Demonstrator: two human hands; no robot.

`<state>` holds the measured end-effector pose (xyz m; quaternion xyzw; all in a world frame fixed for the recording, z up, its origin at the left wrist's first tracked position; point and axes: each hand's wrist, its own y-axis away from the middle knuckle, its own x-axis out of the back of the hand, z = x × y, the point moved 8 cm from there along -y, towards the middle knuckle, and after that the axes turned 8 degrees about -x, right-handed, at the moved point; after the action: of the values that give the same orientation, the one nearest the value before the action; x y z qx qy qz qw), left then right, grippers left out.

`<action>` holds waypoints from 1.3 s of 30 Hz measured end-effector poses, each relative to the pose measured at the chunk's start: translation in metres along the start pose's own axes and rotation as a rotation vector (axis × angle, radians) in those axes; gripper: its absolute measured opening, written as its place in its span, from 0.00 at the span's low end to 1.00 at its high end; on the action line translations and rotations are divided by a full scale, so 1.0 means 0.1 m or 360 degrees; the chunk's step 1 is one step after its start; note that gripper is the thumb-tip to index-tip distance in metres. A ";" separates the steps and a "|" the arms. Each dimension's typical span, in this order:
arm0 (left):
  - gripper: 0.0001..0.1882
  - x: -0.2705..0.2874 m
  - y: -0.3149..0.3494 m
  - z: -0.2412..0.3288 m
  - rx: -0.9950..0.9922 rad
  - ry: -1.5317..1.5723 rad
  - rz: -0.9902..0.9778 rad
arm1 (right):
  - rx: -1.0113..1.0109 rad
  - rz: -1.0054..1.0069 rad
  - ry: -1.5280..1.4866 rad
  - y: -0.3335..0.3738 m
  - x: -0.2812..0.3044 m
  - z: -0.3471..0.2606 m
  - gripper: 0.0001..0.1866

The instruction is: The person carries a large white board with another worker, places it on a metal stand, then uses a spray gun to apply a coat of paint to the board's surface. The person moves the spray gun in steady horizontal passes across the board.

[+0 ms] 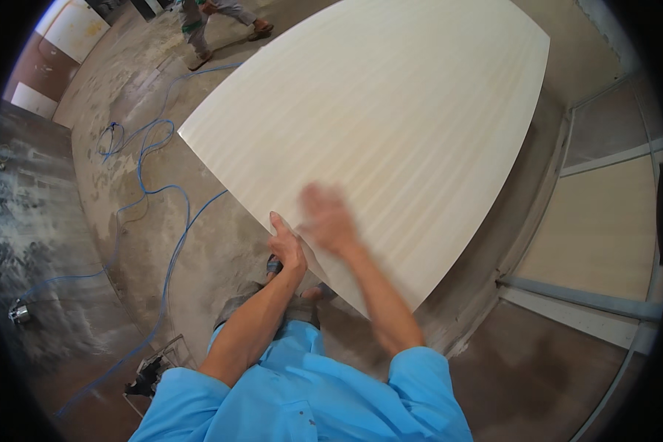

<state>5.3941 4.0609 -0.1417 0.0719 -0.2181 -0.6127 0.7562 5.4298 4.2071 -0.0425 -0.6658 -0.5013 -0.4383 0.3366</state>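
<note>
Item: large pale wooden panel [390, 125], finely ribbed along its length, near edge lifted clear of the concrete floor [199, 250] and extending up and away from both hands; whether the far end rests on anything cannot be told.

Left hand [286, 247]: closed on the near edge of the panel, thumb lying on top, fingers curled underneath. A small dark object shows just below this hand; its kind cannot be made out.

Right hand [330, 219]: blurred by motion, held flat and open over the face of the panel just beside the left hand; whether it touches the surface cannot be told. Nothing is grasped by it.

Progress, as judged: the panel is already taken up at one edge and is under control of one hand only; a full two-handed hold is not yet seen, and the panel is not set down anywhere.

Surroundings: blue hose [171, 243] looped across the floor left of the hands; a power tool [149, 377] on the floor below and left of them; framed panels [604, 228] stacked to the right; another person's legs [199, 29] far beyond the panel.
</note>
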 end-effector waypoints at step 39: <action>0.21 8.11 -2.28 -2.80 0.1022 -0.0274 0.0488 | -0.1247 -0.1167 -0.0487 0.61 -3.66 -3.20 0.21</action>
<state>5.4315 3.1848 -0.2817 0.2202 -0.4705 -0.3964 0.7570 5.3684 3.7705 -0.2556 -0.5792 -0.5430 -0.5785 -0.1872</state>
